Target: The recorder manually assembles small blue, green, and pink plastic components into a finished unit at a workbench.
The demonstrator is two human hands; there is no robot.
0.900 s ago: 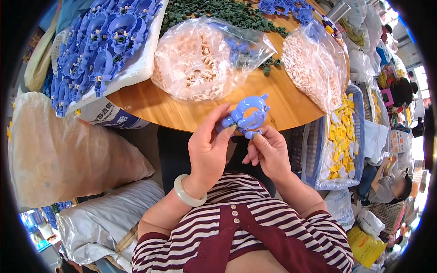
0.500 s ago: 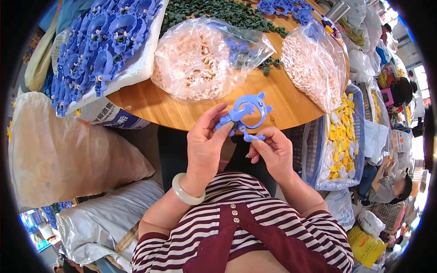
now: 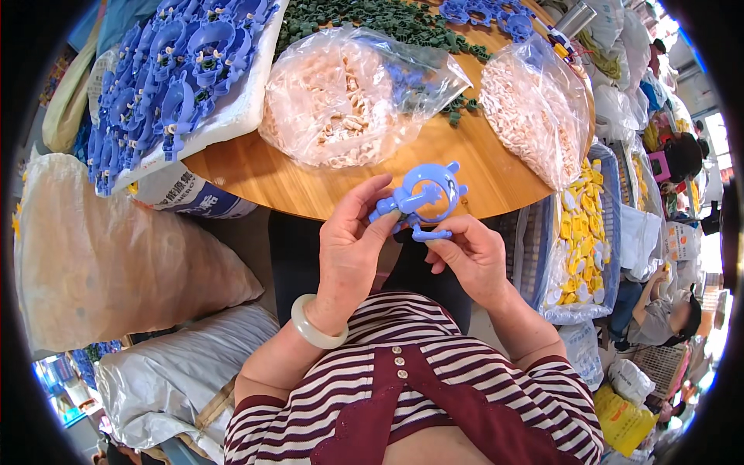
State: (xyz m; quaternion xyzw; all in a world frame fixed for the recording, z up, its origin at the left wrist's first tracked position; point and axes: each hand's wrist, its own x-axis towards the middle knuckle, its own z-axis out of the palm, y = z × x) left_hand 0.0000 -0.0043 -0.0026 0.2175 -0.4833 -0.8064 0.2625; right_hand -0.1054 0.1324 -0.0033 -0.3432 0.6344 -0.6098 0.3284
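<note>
Just in front of the wooden table's edge, my left hand [image 3: 346, 244] pinches a blue plastic figure [image 3: 408, 201] by its lower body, thumb on top. The figure has an open ring for a head with two small round ears, and the ring points away to the right. Thumb and fingers of my right hand [image 3: 479, 262] are closed on a small bent blue limb [image 3: 431, 234] at the figure's near side. Whether that limb is fully joined to the body cannot be made out. My left fingers hide part of the figure.
Similar blue figures [image 3: 172, 101] fill a white foam tray [image 3: 236, 124] at left. Clear bags of small pale pieces [image 3: 345, 116], [image 3: 535, 116] and dark green parts [image 3: 372, 31] lie on the round table [image 3: 473, 167]. A crate of yellow pieces [image 3: 580, 240] stands right; big sacks [image 3: 132, 256] left.
The figure has turned slightly and shifted a little to the right in my left hand. My right hand has moved slightly right, still pinching the limb.
</note>
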